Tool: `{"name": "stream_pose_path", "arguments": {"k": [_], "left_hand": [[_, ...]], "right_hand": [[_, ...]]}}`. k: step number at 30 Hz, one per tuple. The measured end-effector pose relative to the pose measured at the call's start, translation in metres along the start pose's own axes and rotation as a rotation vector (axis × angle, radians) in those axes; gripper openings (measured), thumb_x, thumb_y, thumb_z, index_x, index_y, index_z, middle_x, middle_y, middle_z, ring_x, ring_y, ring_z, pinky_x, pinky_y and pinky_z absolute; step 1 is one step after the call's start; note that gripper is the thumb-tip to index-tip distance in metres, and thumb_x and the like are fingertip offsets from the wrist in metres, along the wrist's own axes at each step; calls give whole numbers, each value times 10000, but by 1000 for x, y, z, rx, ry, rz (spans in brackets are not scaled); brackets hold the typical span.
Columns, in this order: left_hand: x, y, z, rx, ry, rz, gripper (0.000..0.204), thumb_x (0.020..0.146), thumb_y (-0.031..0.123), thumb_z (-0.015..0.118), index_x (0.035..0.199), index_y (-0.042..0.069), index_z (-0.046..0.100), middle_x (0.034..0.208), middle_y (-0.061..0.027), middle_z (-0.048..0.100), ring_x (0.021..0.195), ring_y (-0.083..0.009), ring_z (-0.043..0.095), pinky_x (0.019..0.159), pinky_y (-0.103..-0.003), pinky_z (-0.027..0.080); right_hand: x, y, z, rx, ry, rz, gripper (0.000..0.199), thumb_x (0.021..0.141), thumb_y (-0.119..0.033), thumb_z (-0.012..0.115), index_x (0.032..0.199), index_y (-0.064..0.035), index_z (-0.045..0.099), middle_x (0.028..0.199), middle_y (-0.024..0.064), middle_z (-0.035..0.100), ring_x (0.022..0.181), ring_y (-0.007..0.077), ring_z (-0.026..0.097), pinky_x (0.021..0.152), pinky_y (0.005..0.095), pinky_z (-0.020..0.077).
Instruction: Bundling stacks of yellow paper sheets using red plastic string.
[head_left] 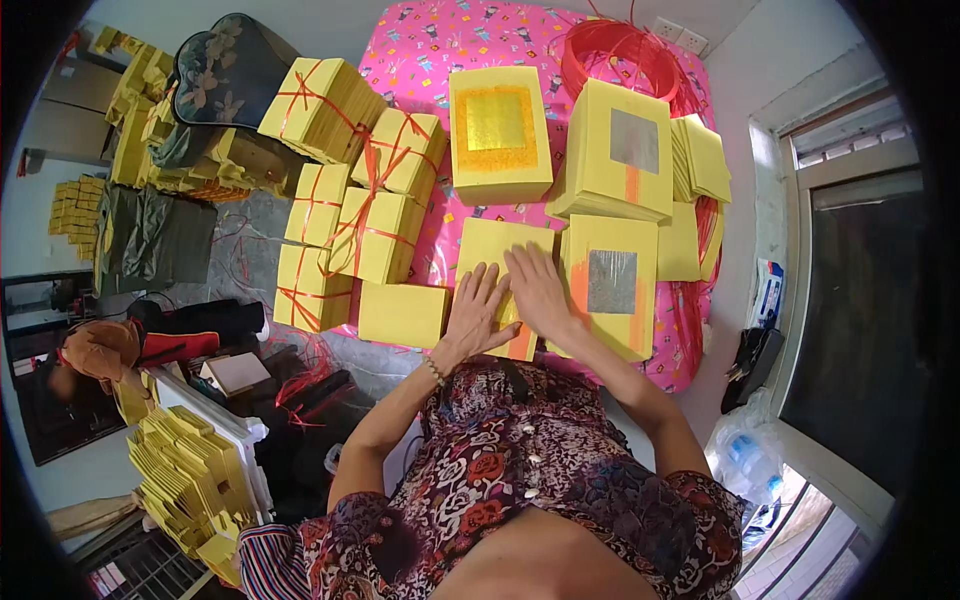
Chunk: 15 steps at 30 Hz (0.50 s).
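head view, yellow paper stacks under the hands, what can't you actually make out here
- Head view: the top of the stack under the left hand and right hand is mostly hidden by both hands.
- Its near edge is hidden by the wrists.
- The bundles tied with red string overlap, hiding the lower ones.
- The piles at far left are too small and bent by the rim.

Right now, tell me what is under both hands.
Both the left hand and right hand lie flat on a yellow paper stack on the pink printed cloth. The paper beneath the palms is covered.
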<state>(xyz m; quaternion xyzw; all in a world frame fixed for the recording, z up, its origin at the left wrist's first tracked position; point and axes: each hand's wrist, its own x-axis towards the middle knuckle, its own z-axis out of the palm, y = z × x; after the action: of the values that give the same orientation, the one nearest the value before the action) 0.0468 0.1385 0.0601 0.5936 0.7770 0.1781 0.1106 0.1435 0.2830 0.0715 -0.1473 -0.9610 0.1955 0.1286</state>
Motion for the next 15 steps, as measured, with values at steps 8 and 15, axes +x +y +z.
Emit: {"name": "stream_pose_path", "arguments": {"k": [8, 15], "left_hand": [[-1, -3, -3, 1, -36, 37, 893, 746, 558, 645, 1422, 32, 391, 1476, -237, 323, 1386, -435, 250, 1143, -540, 217], [-4, -13, -6, -38, -60, 85, 868, 793, 549, 604, 1472, 78, 338, 1518, -222, 279, 1409, -421, 231, 1154, -521, 214]], "right_hand": [[-42, -13, 0, -54, -393, 64, 822, 798, -150, 632, 1474, 75, 223, 1556, 237, 188, 1467, 374, 110, 1197, 495, 89], [-41, -11, 0, -62, -503, 51, 984, 803, -429, 621, 1484, 96, 144, 1569, 267, 77, 1475, 380, 14, 1201, 483, 27]]}}
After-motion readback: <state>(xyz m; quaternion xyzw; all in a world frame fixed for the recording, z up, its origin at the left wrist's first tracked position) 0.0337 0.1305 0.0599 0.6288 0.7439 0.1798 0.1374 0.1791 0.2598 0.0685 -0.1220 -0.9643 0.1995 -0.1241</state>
